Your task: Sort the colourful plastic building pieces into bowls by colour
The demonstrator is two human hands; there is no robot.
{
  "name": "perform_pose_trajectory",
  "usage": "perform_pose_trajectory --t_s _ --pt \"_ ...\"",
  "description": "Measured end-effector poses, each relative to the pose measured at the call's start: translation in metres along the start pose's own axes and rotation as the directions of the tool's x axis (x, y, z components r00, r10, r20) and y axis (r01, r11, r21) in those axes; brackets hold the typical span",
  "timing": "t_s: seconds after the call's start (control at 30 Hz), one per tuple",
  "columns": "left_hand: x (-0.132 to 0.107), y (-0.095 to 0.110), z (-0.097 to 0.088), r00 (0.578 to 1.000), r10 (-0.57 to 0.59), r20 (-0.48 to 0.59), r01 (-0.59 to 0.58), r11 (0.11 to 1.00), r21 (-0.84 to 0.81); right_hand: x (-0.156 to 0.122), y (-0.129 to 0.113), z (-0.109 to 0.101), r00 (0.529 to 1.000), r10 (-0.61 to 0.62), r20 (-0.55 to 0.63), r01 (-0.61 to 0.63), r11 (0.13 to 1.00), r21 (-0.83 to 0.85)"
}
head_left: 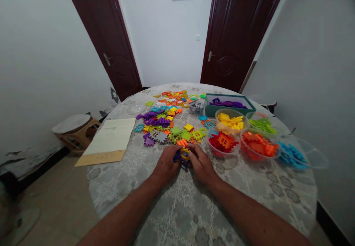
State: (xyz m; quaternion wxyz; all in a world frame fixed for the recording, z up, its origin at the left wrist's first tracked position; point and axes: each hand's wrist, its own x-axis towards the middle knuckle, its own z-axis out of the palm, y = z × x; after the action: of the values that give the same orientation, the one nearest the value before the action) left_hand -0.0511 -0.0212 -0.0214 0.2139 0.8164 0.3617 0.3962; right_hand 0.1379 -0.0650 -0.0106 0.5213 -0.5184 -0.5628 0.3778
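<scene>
Bare forearms (pixel 130 209) | left hand (pixel 168 161), right hand (pixel 203 165): fingers (pixel 194 158) pinching toothed plastic cluster (pixel 184 154) | floral-patterned tablecloth (pixel 180 212)

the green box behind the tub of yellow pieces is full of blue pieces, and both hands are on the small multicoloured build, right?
Not quite: the head view shows purple pieces in the green box, not blue. It does stand behind the tub of yellow pieces, and the left hand and right hand are both on the small multicoloured build.
</scene>
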Motion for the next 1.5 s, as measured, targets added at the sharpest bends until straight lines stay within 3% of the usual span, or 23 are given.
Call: perform_pose_trajectory --t_s 0.1,0.2,0.37,0.5,0.63,0.7,0.77,0.9,1.0,1.17,1.27,1.33,1.5 --pt "0.008 0.006 0.002 0.998 -0.066 -0.021 0.064 0.995 -0.072 0.003 0.007 -0.001 0.999 0.051 0.006 -0.052 0.976 0.213" --pt "0.021 0.014 0.011 0.986 -0.159 -0.057 0.149 0.977 -0.155 0.006 0.009 -0.004 0.999 0.048 -0.015 -0.041 0.953 0.299" --pt "0.045 0.030 0.022 0.945 -0.310 -0.105 0.268 0.916 -0.297 0.012 0.007 -0.008 0.998 -0.020 -0.066 0.031 0.986 0.163" --pt "0.055 0.037 0.020 0.891 -0.424 -0.161 0.317 0.836 -0.448 0.016 0.009 -0.005 0.992 0.023 -0.122 -0.009 0.994 0.112" --pt "0.050 0.030 0.012 0.842 -0.538 -0.036 0.409 0.682 -0.607 0.017 0.009 -0.001 0.982 0.082 -0.170 -0.046 0.977 0.209" --pt "0.046 0.024 0.007 0.833 -0.548 0.073 0.442 0.581 -0.683 0.017 0.007 0.000 0.977 0.110 -0.184 -0.060 0.965 0.256" --pt "0.042 0.021 0.002 0.839 -0.524 0.151 0.462 0.537 -0.705 0.016 0.005 0.002 0.971 0.132 -0.201 -0.068 0.953 0.296" --pt "0.042 0.019 -0.004 0.854 -0.498 0.148 0.475 0.633 -0.611 0.015 0.002 0.005 0.969 0.126 -0.212 -0.053 0.946 0.320" --pt "0.045 0.018 -0.004 0.864 -0.488 0.123 0.466 0.685 -0.560 0.015 0.002 0.005 0.971 0.088 -0.223 -0.032 0.969 0.245" --pt "0.047 0.020 -0.006 0.872 -0.461 0.166 0.462 0.659 -0.594 0.014 -0.006 0.001 0.972 -0.002 -0.236 0.020 0.997 0.074" --pt "0.046 0.022 -0.003 0.873 -0.439 0.211 0.450 0.561 -0.695 0.010 -0.015 -0.002 0.977 -0.032 -0.212 0.037 0.999 0.019" --pt "0.046 0.020 0.001 0.865 -0.435 0.248 0.446 0.444 -0.777 0.009 -0.021 -0.005 0.973 -0.046 -0.227 0.042 0.999 -0.019" --pt "0.049 0.014 0.006 0.787 -0.546 0.288 0.442 0.172 -0.880 0.014 -0.044 -0.037 0.926 -0.145 -0.349 0.077 0.977 -0.201"
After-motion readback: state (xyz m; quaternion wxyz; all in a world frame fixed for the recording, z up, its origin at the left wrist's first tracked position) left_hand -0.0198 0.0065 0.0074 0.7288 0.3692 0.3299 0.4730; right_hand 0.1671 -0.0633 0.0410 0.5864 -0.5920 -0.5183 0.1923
